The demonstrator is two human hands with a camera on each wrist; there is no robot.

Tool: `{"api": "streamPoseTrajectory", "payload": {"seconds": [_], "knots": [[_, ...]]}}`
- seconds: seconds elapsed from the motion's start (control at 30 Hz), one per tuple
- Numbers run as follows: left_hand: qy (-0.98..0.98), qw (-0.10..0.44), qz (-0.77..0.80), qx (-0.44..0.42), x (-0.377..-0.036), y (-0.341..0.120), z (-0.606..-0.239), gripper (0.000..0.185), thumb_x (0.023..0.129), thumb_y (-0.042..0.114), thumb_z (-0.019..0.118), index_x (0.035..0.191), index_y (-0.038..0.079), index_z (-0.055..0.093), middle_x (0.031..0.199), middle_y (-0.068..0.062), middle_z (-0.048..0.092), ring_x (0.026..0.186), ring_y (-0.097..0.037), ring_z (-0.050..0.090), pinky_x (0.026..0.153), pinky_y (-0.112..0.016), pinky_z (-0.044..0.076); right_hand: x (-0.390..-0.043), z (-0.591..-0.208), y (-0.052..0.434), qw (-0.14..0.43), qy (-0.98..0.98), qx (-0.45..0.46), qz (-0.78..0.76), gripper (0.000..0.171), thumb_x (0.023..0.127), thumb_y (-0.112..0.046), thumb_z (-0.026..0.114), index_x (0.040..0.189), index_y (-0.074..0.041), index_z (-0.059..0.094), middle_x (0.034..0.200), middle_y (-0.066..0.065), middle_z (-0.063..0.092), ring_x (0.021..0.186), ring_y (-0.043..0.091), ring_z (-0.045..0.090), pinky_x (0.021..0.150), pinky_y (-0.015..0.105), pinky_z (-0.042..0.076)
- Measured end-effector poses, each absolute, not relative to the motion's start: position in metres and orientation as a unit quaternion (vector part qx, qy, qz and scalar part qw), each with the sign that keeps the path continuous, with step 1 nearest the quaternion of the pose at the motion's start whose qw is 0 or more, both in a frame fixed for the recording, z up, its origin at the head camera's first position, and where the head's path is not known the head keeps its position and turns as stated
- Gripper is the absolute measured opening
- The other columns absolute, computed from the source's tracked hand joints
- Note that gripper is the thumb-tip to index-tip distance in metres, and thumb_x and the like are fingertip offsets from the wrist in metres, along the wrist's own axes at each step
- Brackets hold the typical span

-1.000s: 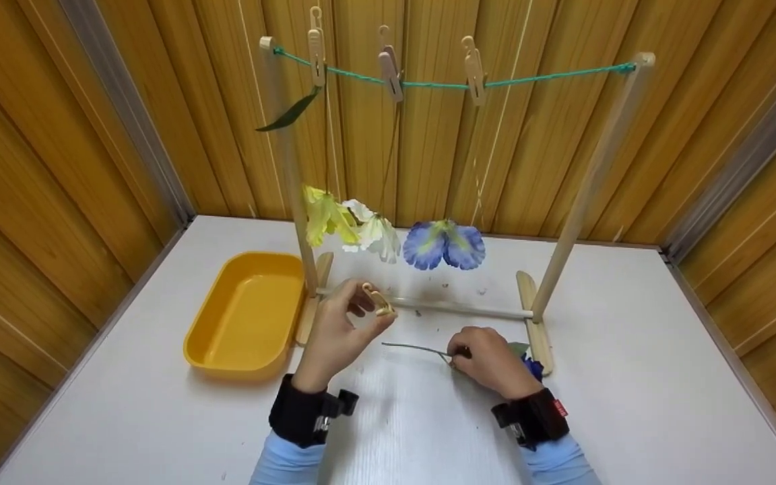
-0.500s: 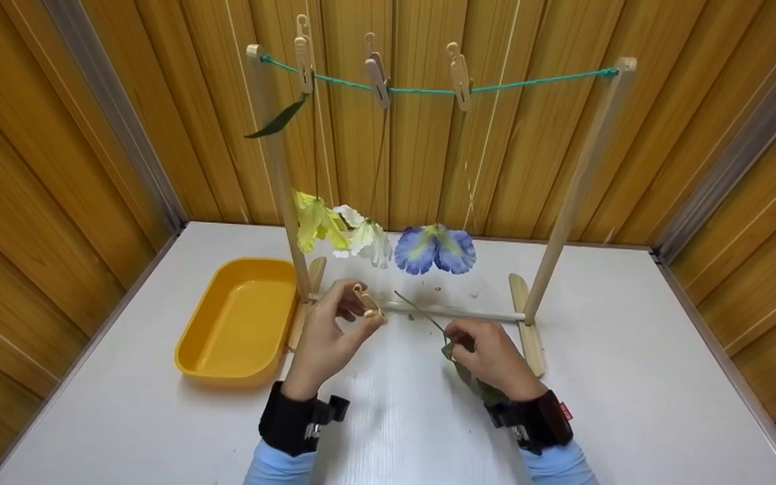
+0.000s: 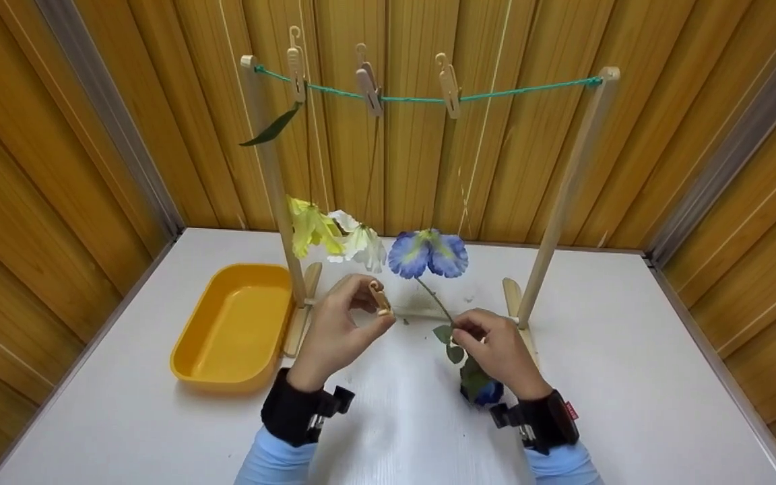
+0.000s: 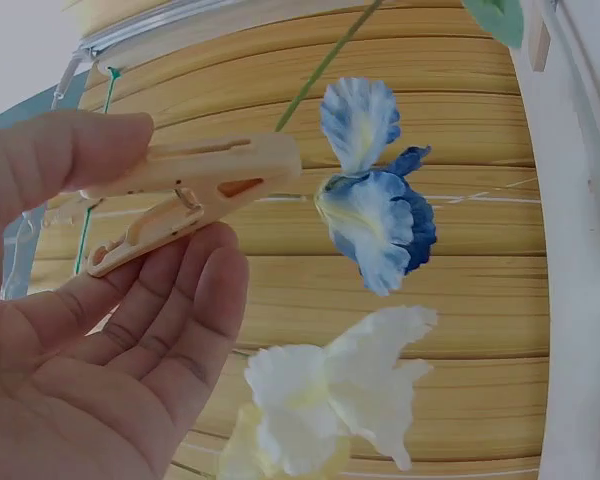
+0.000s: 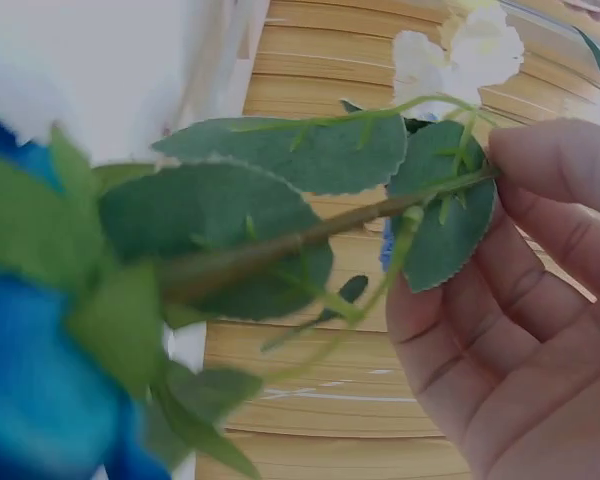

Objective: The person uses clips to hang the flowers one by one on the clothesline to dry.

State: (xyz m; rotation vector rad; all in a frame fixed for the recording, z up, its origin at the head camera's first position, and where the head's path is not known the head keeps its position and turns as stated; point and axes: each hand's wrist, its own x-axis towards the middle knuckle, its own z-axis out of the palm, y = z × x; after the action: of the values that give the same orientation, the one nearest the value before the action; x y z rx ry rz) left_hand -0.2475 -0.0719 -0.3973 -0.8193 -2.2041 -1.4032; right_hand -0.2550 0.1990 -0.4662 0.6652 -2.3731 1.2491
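Left hand [image 3: 337,330] pinching a beige plastic clothespin [image 3: 380,300], right hand [image 3: 496,350] gripping a blue artificial flower's green stem [image 3: 436,301] above the white table [image 3: 630,377]; the thin stem could slip if the pinch loosens.

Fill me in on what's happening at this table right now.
A person sits at a white table with a small wooden drying rack. The left hand pinches a loose beige clothespin. The right hand holds an artificial blue flower by its stem, stem end pointing up toward the rack. Three clothespins on the green line each hold a hanging flower: yellow, white and blue. A yellow tray sits to the left.
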Motion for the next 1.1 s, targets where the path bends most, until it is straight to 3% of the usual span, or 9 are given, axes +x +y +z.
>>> {"api": "streamPoseTrajectory", "payload": {"seconds": [0.3, 0.6, 0.8, 1.1], "knots": [[-0.802, 0.175, -0.434, -0.372, -0.263, -0.051, -0.345, 0.032, 0.085, 0.008, 0.085, 0.108, 0.0, 0.063, 0.095, -0.01, 0.066, 0.088, -0.023, 0.066, 0.081, -0.034, 0.059, -0.266, -0.442, 0.209, 0.189, -0.846, 0.201, 0.456, 0.003, 0.093, -0.005, 0.076, 0.096, -0.004, 0.075, 0.086, 0.0, 0.072, 0.076, 0.011, 0.064, 0.069, 0.022, 0.053], [-0.829, 0.116, -0.4, -0.373, -0.278, -0.027, -0.291, 0.034, 0.087, 0.003, 0.082, 0.115, -0.001, 0.062, 0.102, -0.011, 0.065, 0.093, -0.023, 0.067, 0.084, -0.029, 0.058, -0.28, -0.419, 0.22, 0.238, -0.842, 0.183, 0.448, 0.004, 0.093, -0.007, 0.076, 0.092, -0.004, 0.074, 0.083, 0.001, 0.072, 0.072, 0.009, 0.062, 0.065, 0.019, 0.052], [-0.835, 0.1, -0.38, -0.385, -0.29, -0.01, -0.26, 0.043, 0.09, 0.002, 0.079, 0.127, -0.002, 0.058, 0.105, -0.013, 0.067, 0.093, -0.021, 0.066, 0.082, -0.025, 0.057, -0.287, -0.403, 0.225, 0.252, -0.85, 0.16, 0.433, 0.004, 0.094, -0.005, 0.075, 0.097, -0.002, 0.074, 0.087, 0.006, 0.073, 0.075, 0.015, 0.063, 0.068, 0.018, 0.051], [-0.842, 0.096, -0.357, -0.393, -0.302, 0.008, -0.226, 0.039, 0.09, 0.001, 0.078, 0.124, -0.001, 0.058, 0.1, -0.01, 0.065, 0.088, -0.019, 0.063, 0.076, -0.024, 0.055, -0.298, -0.387, 0.228, 0.285, -0.85, 0.151, 0.416, 0.007, 0.093, 0.001, 0.073, 0.101, -0.001, 0.073, 0.088, 0.009, 0.072, 0.075, 0.017, 0.061, 0.068, 0.016, 0.048]]}}
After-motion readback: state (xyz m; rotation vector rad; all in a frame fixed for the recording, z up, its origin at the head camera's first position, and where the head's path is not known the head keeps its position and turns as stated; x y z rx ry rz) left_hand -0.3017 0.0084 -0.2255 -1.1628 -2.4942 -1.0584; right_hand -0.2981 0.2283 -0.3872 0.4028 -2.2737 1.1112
